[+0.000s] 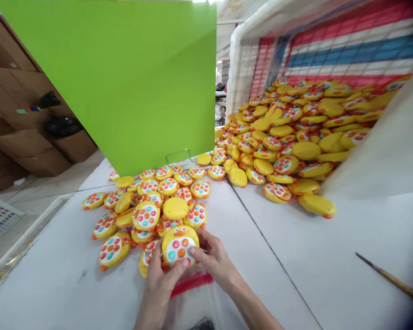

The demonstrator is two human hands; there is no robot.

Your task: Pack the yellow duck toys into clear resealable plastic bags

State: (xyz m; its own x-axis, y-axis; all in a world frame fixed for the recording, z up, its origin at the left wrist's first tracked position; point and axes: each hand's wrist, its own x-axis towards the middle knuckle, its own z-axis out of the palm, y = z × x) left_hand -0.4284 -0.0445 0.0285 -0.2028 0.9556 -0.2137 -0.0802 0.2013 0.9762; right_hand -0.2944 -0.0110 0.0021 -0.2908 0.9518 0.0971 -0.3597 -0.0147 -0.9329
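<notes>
Between my two hands is a yellow duck-shaped pop toy point(179, 240), its white face with pink, orange and teal bubbles turned toward me. My left hand point(163, 279) grips its left side, the thumb across the lower edge. My right hand point(215, 259) holds the right side, with its thumb on the bubbles. Just beyond lies a loose heap of similar duck toys point(147, 215), some face up and some showing plain yellow backs, with orange cords among them. Below my hands is a clear bag with a red strip point(192, 285), partly covered by my wrists.
A white basket point(375, 160) tipped on its side spills many more duck toys point(278, 133) onto the white table point(278, 293). A green board point(124, 82) stands behind the heap. A thin pointed tool point(387, 277) lies at right. Cardboard boxes point(37, 151) are stacked at left.
</notes>
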